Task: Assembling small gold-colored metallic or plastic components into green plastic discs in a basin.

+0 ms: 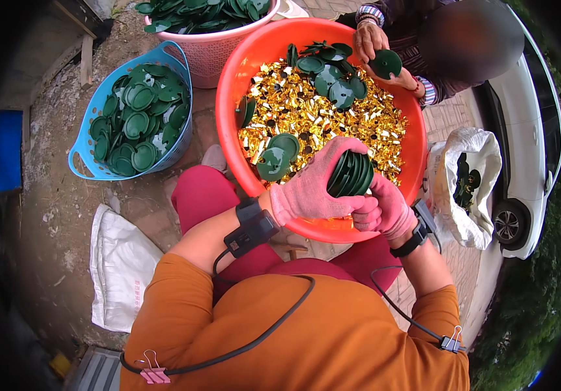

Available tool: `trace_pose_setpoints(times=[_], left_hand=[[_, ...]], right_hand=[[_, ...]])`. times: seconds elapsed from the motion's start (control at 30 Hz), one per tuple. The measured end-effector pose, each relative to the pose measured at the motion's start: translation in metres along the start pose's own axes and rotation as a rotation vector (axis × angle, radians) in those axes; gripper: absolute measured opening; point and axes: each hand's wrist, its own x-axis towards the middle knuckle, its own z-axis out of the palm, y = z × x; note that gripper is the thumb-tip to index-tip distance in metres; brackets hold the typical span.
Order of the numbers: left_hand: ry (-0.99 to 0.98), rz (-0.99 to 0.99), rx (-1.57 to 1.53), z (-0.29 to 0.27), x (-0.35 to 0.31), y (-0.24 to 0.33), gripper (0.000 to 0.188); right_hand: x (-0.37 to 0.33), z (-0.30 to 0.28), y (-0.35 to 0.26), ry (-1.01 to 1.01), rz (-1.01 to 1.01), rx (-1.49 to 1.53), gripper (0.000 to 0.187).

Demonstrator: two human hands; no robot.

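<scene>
My left hand (313,188), in a pink glove, is wrapped round a stack of dark green plastic discs (349,174) stood on edge, above the near side of a red-orange basin (226,104). Close against the stack's right side is my right hand (385,207), gloved alike. Its fingers are curled in, and whatever they pinch is hidden. Small shiny gold pieces (332,133) fill the basin. On top of them lie loose green discs (285,144) near my left hand, and a heap of more discs (330,77) at the far side.
Across the basin, a person's hands (372,45) hold a green disc (385,64). Left stand a blue basket (80,153) of discs and a pink basket (209,55) of discs. A white sack (482,146) with dark green pieces is at right, before a white car (528,124). Another sack (116,267) lies left.
</scene>
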Motion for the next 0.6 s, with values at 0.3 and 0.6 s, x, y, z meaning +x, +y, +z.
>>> trace_pose_setpoints(times=[0.3,0.6], left_hand=[[0.248,-0.722,-1.037,0.001,-0.004,-0.017,0.033],[0.211,-0.914,-1.291,-0.002,0.001,-0.019,0.024]], right_hand=[[-0.016,0.040,-0.008,0.942,-0.394,-1.446,0.055],[-0.005,0.057,-0.031,0.419,-0.629,-2.878,0.041]])
